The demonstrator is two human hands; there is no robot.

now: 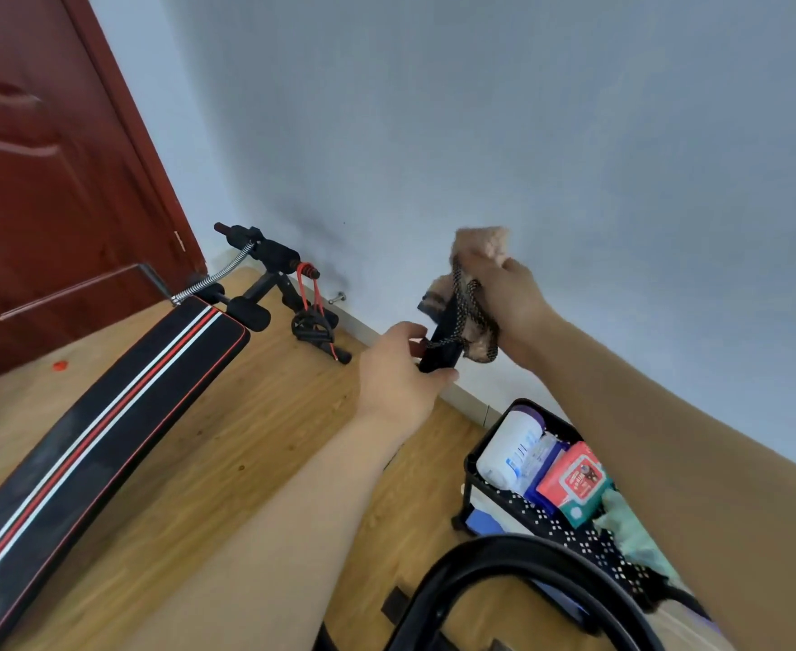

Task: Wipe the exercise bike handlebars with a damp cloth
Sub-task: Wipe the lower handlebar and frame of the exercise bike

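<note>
No legible text or numbers anywhere.
Red packet (574,479) in black rack (468,462), below right hand (511,298): printed label, white and dark marks, too blurred to read.
White bottle (508,446) in same rack, just beside packet, on side nearer left hand (400,373): blue bars and marks on side, unreadable.
</note>
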